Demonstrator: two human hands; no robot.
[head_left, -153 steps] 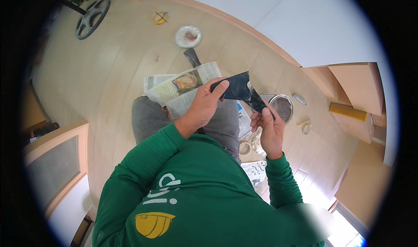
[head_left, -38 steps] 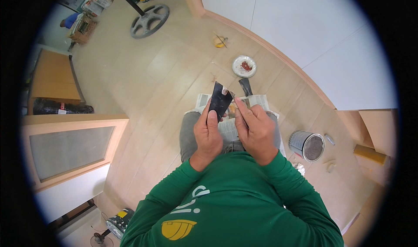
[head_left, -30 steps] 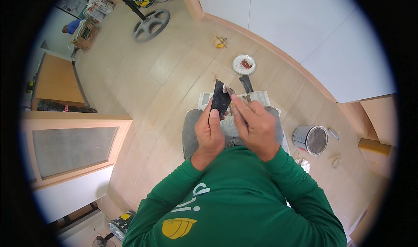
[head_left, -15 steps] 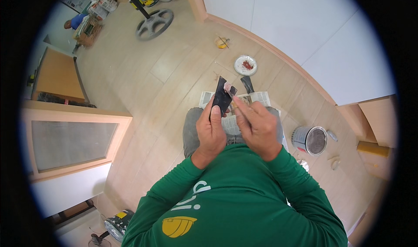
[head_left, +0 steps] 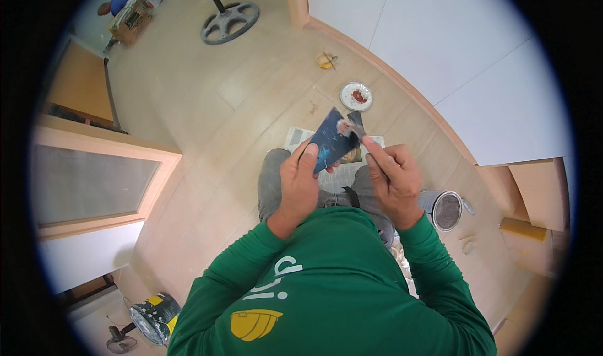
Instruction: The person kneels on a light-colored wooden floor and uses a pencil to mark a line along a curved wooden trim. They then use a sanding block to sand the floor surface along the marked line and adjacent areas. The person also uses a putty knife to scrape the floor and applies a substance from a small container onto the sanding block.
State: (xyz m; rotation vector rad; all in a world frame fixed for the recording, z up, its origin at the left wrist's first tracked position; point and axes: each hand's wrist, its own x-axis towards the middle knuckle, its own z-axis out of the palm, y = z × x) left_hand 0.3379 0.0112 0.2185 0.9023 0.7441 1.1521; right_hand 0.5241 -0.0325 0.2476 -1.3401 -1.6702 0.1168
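Note:
My left hand [head_left: 298, 186] is closed around the lower left edge of a dark flat rectangular plate [head_left: 328, 150], thumb on top. The plate is tilted and carries pale blue smears. A lump of pinkish paste [head_left: 343, 127] lies near its upper right corner. In my right hand [head_left: 397, 181] is a putty knife [head_left: 357, 130], its blurred blade at the paste by the plate's right edge. The right forefinger stretches along the knife, and the hand hides most of its handle. Newspaper [head_left: 300, 135] lies on the floor beneath, between my grey-trousered legs.
A round lid with red paste [head_left: 356, 97] lies beyond the plate, near a yellowish lump [head_left: 326, 60]. To my right stands an open tin [head_left: 447, 210] of greyish stuff. White panels [head_left: 440, 42] rise at the right. Far off are a wheel-shaped base [head_left: 230, 23] and another person [head_left: 114, 5].
The plate has turned to show more of its face. My right hand and knife have shifted right, with the blade now at the plate's right edge. The whole view has moved slightly.

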